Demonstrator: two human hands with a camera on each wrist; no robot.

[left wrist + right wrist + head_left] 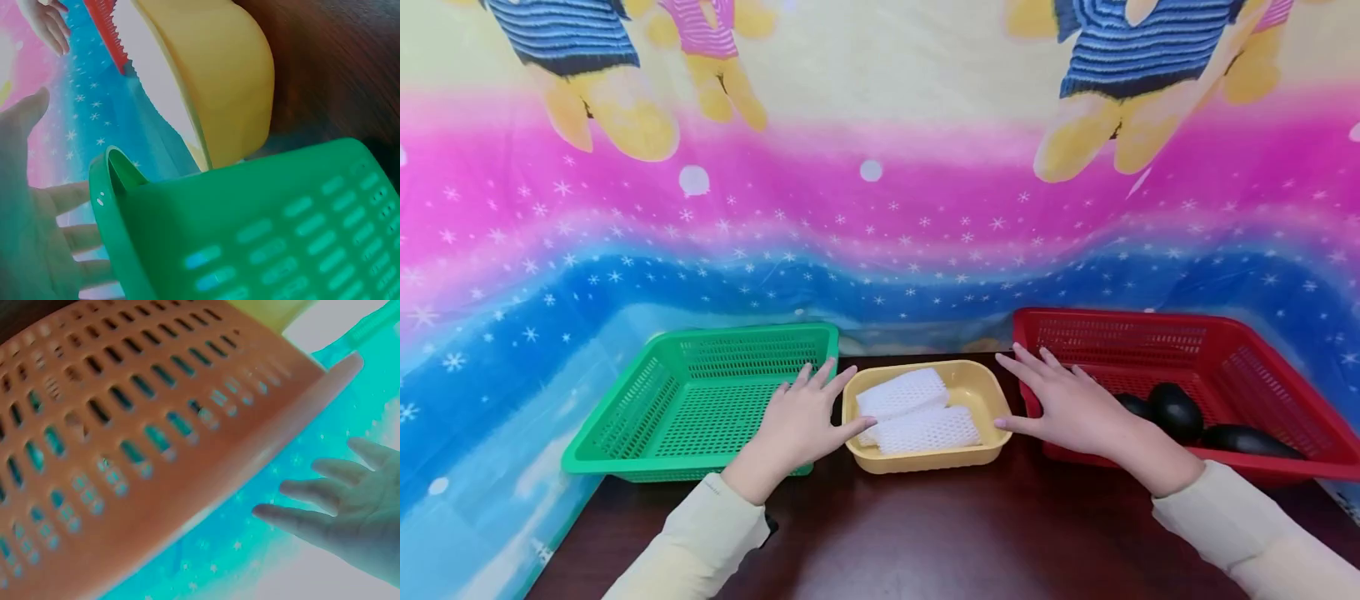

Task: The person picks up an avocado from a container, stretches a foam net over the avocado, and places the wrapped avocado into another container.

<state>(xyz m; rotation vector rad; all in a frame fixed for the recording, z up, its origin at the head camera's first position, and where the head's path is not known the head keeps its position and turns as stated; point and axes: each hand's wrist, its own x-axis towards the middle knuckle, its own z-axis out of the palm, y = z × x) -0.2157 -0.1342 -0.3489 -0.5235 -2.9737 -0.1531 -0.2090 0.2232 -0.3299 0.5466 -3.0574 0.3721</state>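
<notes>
My left hand is spread over the right edge of the green basket, its thumb reaching toward the yellow tray. Fingers extended, my right hand hovers by the left side of the red basket, with its thumb near the tray's right rim. Neither hand holds anything. Two white foam net sleeves lie in the tray. Inside the red basket are several dark, glossy eggplant-like things, partly hidden by its front wall. Both wrist views show the hands with straight fingers beside the basket rims.
All three containers stand in a row on a dark brown table. Close behind them hangs a colourful cloth with snowflakes and bears, which also runs along the left side. A small black object shows by the left cuff.
</notes>
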